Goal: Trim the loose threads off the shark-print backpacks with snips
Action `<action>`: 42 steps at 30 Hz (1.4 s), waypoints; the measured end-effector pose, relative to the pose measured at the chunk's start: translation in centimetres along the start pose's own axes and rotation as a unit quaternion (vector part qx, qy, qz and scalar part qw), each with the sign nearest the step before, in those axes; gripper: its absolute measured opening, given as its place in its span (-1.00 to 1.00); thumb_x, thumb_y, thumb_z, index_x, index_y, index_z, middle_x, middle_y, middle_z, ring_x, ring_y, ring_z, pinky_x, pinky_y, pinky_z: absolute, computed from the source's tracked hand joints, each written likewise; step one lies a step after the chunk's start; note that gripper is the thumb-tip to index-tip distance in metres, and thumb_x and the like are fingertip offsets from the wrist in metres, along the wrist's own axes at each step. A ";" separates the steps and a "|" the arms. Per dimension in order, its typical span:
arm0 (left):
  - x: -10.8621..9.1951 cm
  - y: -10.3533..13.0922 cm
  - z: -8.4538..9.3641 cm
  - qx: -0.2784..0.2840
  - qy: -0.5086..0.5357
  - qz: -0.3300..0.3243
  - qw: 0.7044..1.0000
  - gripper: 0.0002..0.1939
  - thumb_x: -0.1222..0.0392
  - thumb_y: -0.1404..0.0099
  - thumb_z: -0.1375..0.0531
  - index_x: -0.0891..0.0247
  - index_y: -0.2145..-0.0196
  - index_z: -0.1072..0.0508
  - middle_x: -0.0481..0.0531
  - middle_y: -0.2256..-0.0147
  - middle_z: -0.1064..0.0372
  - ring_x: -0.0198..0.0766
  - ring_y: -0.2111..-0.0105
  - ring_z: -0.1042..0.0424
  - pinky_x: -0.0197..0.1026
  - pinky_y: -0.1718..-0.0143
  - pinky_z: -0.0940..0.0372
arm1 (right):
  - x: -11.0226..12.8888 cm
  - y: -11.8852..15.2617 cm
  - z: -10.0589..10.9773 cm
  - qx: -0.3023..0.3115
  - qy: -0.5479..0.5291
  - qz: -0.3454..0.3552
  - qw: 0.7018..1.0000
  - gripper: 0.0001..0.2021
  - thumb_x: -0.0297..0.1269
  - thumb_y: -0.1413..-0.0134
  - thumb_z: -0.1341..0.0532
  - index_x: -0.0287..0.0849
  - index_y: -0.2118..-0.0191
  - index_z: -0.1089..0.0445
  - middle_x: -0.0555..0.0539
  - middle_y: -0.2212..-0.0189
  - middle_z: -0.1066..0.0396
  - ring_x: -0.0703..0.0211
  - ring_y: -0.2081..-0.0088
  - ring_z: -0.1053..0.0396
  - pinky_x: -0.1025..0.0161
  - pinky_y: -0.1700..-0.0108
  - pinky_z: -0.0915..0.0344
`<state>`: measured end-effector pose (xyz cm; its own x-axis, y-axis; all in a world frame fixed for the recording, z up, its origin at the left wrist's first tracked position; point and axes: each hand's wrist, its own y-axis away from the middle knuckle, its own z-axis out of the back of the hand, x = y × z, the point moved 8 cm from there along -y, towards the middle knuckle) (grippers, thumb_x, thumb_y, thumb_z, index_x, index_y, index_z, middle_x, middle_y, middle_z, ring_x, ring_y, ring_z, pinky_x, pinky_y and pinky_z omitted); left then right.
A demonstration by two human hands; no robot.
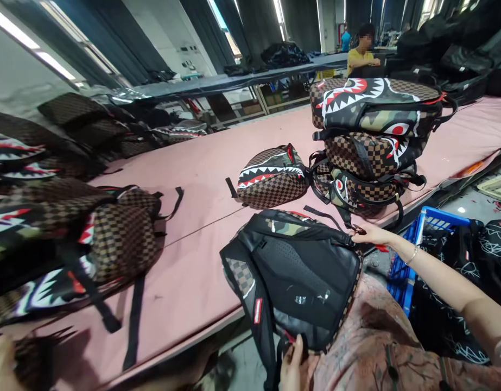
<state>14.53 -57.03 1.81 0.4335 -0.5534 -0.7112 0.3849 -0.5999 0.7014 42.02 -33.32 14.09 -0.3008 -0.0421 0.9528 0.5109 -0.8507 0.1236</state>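
Observation:
A backpack (307,282) with a black padded back panel and checkered, camouflage-trimmed sides leans against the table edge and my lap, its back panel facing me. My left hand (291,363) is closed on its lower edge, near the base of a shoulder strap. At the far right corner, the fingers of my right hand (371,234) pinch the backpack by a dark strap or edge; the exact part is hard to make out. Just beyond lies a small checkered bag (272,178) with a shark-mouth print. Beside it rises a stack of similar backpacks (368,146).
The pink-covered table (201,201) runs across the view. More checkered backpacks (122,239) are heaped at left, above another person's blurred hand (0,361). A blue crate (417,239) and black bags (449,288) stand at right. A person in yellow (358,60) sits behind.

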 end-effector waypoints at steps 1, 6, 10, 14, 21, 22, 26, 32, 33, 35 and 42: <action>-0.2 0.1 0.1 0.005 0.022 0.016 1.000 -0.59 0.03 0.15 -0.35 0.23 0.35 -0.36 -0.01 0.51 -0.40 -0.14 0.52 -0.46 -0.10 0.43 -0.39 | 1.2 0.2 -1.2 0.018 -0.020 0.024 0.999 -0.61 0.03 0.12 -0.21 -0.27 0.38 -0.33 0.02 0.48 -0.24 0.30 0.45 -0.20 0.30 0.33 -0.21; -7.6 -0.9 4.0 -0.015 -0.018 -0.081 0.996 -0.35 0.05 0.15 -0.35 0.15 0.06 -0.33 0.07 0.24 -0.44 -0.14 0.37 -0.48 -0.13 0.36 -0.39 | 6.3 0.9 -6.6 0.025 -0.084 0.111 0.990 -0.72 -0.10 0.14 -0.27 -0.23 0.43 -0.32 0.00 0.39 -0.23 0.30 0.38 -0.21 0.31 0.30 -0.18; -16.3 -0.1 6.0 0.022 -0.102 -0.206 0.973 -0.43 0.03 0.18 -0.36 0.21 0.16 -0.43 0.13 0.06 -0.37 -0.05 0.07 -0.36 -0.10 0.07 -0.28 | 7.4 1.7 -10.8 0.011 -0.113 0.103 0.988 -0.78 -0.16 0.13 -0.27 -0.23 0.47 -0.34 0.01 0.42 -0.21 0.31 0.41 -0.20 0.33 0.34 -0.16; -19.2 3.7 1.6 0.096 -0.184 -0.260 0.943 -0.64 0.08 0.03 -0.30 0.27 0.25 -0.47 0.11 0.22 -0.45 -0.16 0.21 -0.43 -0.15 0.08 -0.28 | 7.3 2.8 -14.2 -0.004 -0.106 0.079 0.991 -0.83 -0.22 0.16 -0.29 -0.22 0.49 -0.36 -0.01 0.41 -0.23 0.30 0.42 -0.20 0.34 0.37 -0.18; -16.9 6.6 -7.0 0.153 -0.113 -0.311 0.931 -0.72 0.17 -0.01 -0.28 0.24 0.27 -0.50 0.12 0.18 -0.35 -0.24 0.25 -0.40 -0.19 0.17 -0.30 | 6.9 4.4 -15.5 -0.034 -0.039 0.106 0.993 -0.85 -0.23 0.04 -0.23 -0.20 0.37 -0.42 -0.06 0.38 -0.29 0.24 0.34 -0.27 0.30 0.30 -0.25; -16.9 6.6 -7.4 0.153 -0.129 -0.329 0.923 -0.78 0.18 0.00 -0.28 0.26 0.34 -0.51 0.13 0.15 -0.33 -0.21 0.20 -0.37 -0.19 0.16 -0.28 | 7.1 4.6 -15.5 -0.035 -0.026 0.124 0.991 -0.84 -0.22 0.01 -0.22 -0.20 0.34 -0.42 -0.06 0.37 -0.30 0.23 0.33 -0.28 0.29 0.28 -0.25; -17.2 6.8 -7.5 0.115 -0.192 -0.383 0.896 -0.91 0.20 -0.04 -0.23 0.28 0.50 -0.49 0.13 0.21 -0.33 -0.16 0.15 -0.32 -0.13 0.12 -0.23 | 7.9 5.1 -15.2 -0.030 0.016 0.165 0.986 -0.82 -0.20 -0.04 -0.19 -0.19 0.29 -0.42 -0.07 0.37 -0.32 0.24 0.32 -0.29 0.30 0.27 -0.26; -16.7 7.0 -6.2 0.015 -0.129 -0.391 0.911 -0.87 0.19 -0.10 -0.15 0.28 0.53 -0.39 0.10 0.27 -0.38 -0.18 0.21 -0.35 -0.11 0.11 -0.20 | 8.2 4.3 -12.6 -0.045 0.101 0.068 0.991 -0.64 -0.22 0.01 -0.22 -0.10 0.06 -0.24 -0.02 0.26 -0.34 0.20 0.23 -0.32 0.28 0.22 -0.26; -16.5 6.9 -6.2 0.014 -0.123 -0.385 0.915 -0.86 0.19 -0.11 -0.15 0.28 0.53 -0.38 0.10 0.27 -0.39 -0.18 0.21 -0.35 -0.11 0.12 -0.20 | 8.6 4.1 -11.8 -0.058 0.125 0.066 0.988 -0.69 -0.25 -0.05 -0.17 -0.10 0.06 -0.22 -0.03 0.24 -0.34 0.20 0.22 -0.32 0.27 0.19 -0.25; -16.2 6.8 -6.3 0.022 -0.118 -0.375 0.919 -0.85 0.17 -0.12 -0.14 0.29 0.52 -0.38 0.12 0.25 -0.39 -0.18 0.22 -0.35 -0.12 0.14 -0.21 | 10.1 3.7 -10.7 -0.069 0.192 0.097 0.974 -0.82 -0.32 -0.13 -0.07 -0.13 0.13 -0.25 -0.05 0.27 -0.34 0.19 0.22 -0.30 0.24 0.16 -0.22; -17.0 7.6 -6.8 0.026 -0.164 -0.422 0.891 -0.85 0.18 -0.15 -0.11 0.27 0.52 -0.35 0.11 0.23 -0.37 -0.17 0.18 -0.32 -0.11 0.09 -0.17 | 13.3 2.3 -12.6 0.057 0.368 0.196 0.907 -0.89 -0.30 -0.09 -0.13 -0.20 0.27 -0.34 -0.09 0.36 -0.36 0.16 0.28 -0.28 0.26 0.23 -0.18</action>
<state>15.63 -48.25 19.52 -0.2566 -0.0270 -0.9662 0.4195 -0.9037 -0.0861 29.05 -42.39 23.55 -0.5130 -0.7035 0.4919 0.7623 -0.6368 -0.1158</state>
